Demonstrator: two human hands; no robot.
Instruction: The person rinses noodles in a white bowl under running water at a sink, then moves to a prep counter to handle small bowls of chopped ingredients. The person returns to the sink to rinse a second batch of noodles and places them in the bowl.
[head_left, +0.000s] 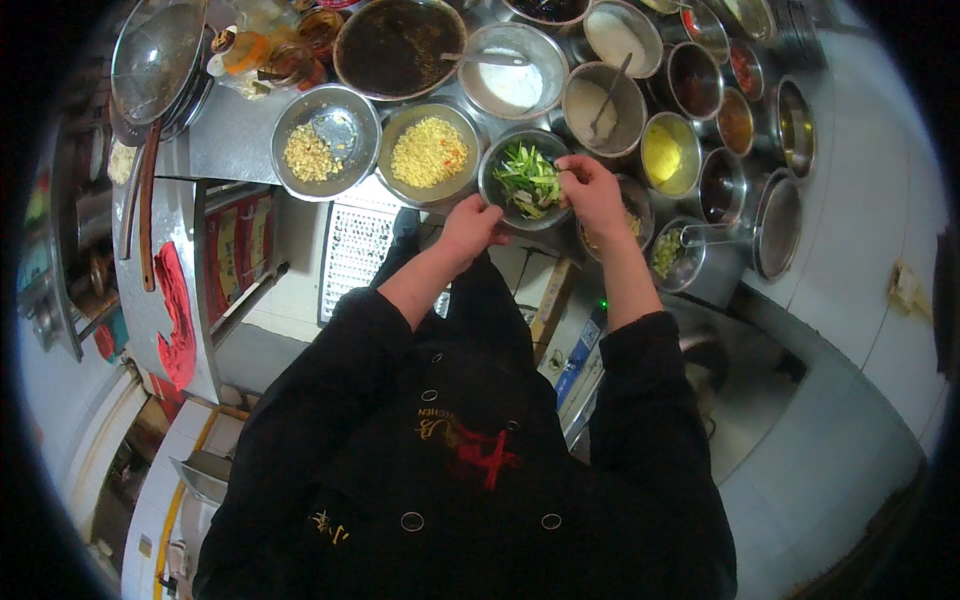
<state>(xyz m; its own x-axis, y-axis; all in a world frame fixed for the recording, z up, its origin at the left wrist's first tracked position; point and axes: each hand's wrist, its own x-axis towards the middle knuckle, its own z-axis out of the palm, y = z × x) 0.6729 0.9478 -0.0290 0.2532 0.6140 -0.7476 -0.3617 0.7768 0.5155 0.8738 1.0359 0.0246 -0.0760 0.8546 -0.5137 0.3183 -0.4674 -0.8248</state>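
A steel bowl (491, 155) of sliced green scallions (527, 178) stands before me at the counter's front edge. My left hand (472, 229) is at its lower left rim, fingers curled and thumb against the edge. On the right side, my right hand (592, 195) has its thumb and fingertips at the rim beside the scallions. Whether it pinches the rim or some scallion pieces cannot be made out. Left of this bowl sits a basin of finely chopped yellowish garlic (427, 154). Under my right wrist, another bowl (641, 202) with pale sliced pieces is partly hidden.
A bowl of coarser chopped pieces (309, 154) is farther left. Behind stand a pan of dark liquid (397, 45) and a bowl of white powder (510, 82) with a utensil. Several seasoning pots (671, 154) crowd the right. Long-handled strainers (154, 67) lie at left, above a red cloth (176, 322).
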